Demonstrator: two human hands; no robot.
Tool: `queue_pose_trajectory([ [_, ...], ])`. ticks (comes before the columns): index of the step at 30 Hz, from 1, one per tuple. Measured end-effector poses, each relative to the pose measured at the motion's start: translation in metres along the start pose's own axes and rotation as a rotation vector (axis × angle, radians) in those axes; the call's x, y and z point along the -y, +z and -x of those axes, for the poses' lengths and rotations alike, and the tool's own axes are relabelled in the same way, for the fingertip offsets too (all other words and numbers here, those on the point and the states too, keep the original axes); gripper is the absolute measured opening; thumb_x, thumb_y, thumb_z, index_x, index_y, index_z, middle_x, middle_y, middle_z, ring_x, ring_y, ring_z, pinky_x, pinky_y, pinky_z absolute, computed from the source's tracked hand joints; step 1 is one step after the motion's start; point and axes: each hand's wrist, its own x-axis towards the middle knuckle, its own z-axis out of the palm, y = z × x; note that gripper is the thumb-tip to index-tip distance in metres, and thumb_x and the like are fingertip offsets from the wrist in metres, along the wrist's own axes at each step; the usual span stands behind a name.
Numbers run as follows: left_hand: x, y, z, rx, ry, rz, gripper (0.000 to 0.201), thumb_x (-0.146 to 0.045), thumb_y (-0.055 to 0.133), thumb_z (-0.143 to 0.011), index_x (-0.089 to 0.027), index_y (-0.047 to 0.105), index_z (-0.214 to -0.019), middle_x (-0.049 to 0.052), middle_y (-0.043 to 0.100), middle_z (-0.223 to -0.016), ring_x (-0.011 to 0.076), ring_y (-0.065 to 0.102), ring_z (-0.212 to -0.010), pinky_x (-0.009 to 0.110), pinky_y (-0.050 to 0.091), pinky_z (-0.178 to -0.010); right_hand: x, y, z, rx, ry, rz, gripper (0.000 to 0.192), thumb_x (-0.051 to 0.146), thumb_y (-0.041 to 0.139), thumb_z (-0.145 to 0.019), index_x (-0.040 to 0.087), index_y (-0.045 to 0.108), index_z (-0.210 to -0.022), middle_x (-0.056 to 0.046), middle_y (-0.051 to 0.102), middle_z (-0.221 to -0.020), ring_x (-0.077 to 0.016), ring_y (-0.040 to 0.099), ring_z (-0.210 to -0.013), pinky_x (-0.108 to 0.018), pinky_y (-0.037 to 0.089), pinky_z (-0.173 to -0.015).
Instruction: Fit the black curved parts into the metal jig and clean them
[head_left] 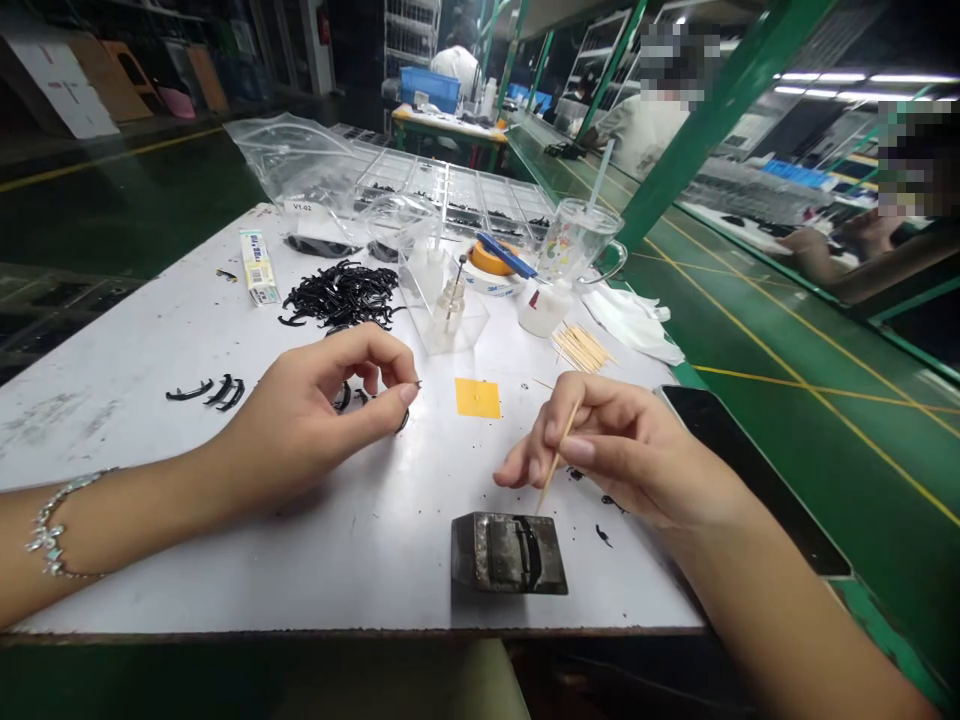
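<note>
A person sits at a white table (187, 340), both bare forearms reaching in from the bottom of the frame. The left hand (315, 420), left of centre, is curled nearly closed — thumb and forefinger pinch a tiny dark part (417, 384) at their tips, lifted just off the table, probably so it can be turned and seen. The part is too small to tell its shape or which way it points.

The right hand (622, 450), right of centre, is closed on a toothpick (556, 462), held like a pen between thumb and fingers. Its long axis runs steeply, upper right to lower left, with the lower tip pointing down at a small metal block (508, 552) at bottom centre. The block holds a curved black piece (531, 552) in a groove, apparently as a jig that keeps it steady.

A heap of black curved parts (341, 295) lies in the upper middle, within easy reach, with a few loose ones (206, 390) at left. A yellow square (478, 398) lies between the hands, spare toothpicks (581, 348) above the right hand, and a phone (750, 475) along the right edge.
</note>
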Motion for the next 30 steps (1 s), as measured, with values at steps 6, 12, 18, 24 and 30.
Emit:
queue_pose_trajectory([
  [6,-0.0002,-0.0006,-0.001,-0.006,-0.03,0.014,0.01,-0.034,0.065,-0.086,-0.024,0.065,-0.084,-0.001,0.064,-0.083,0.015,0.057,-0.077,0.024,0.047,-0.07,0.0012,0.0016,0.0022,0.046,0.047,-0.056,0.003,0.02,0.073,-0.087,0.02,0.07,-0.088,-0.004,0.08,-0.082,-0.0212,0.079,-0.083,-0.034,0.066,-0.076],
  [12,0.002,-0.001,-0.0002,0.002,-0.023,0.008,0.007,-0.033,0.066,-0.087,-0.027,0.067,-0.085,-0.004,0.064,-0.084,0.0135,0.057,-0.076,0.022,0.047,-0.069,0.0015,0.0017,0.0017,0.049,0.065,-0.08,0.004,0.018,0.073,-0.087,0.02,0.07,-0.088,-0.003,0.081,-0.083,-0.019,0.079,-0.081,-0.031,0.066,-0.074],
  [18,0.0021,-0.0011,-0.0012,0.001,-0.014,0.001,0.006,-0.033,0.067,-0.087,-0.026,0.067,-0.087,-0.004,0.065,-0.084,0.0124,0.058,-0.076,0.021,0.047,-0.069,0.0013,0.0025,0.0015,0.02,0.062,-0.068,0.006,0.019,0.076,-0.084,0.02,0.07,-0.085,-0.003,0.08,-0.081,-0.0195,0.079,-0.079,-0.029,0.066,-0.07],
  [24,0.0007,-0.0001,-0.0012,0.004,-0.021,-0.02,0.007,-0.032,0.067,-0.087,-0.025,0.067,-0.086,-0.004,0.065,-0.085,0.0123,0.058,-0.076,0.02,0.048,-0.069,0.0011,0.0008,0.0025,0.032,0.057,-0.038,0.004,0.018,0.074,-0.086,0.019,0.071,-0.087,-0.003,0.08,-0.083,-0.0199,0.079,-0.08,-0.03,0.066,-0.072],
  [30,0.0036,-0.0016,-0.001,0.026,0.021,-0.035,0.005,-0.032,0.066,-0.089,-0.028,0.065,-0.088,-0.004,0.064,-0.088,0.0123,0.058,-0.078,0.019,0.049,-0.069,0.0,0.001,0.0023,0.042,0.05,-0.042,0.005,0.016,0.074,-0.086,0.017,0.069,-0.088,-0.004,0.08,-0.083,-0.0197,0.079,-0.081,-0.03,0.067,-0.072],
])
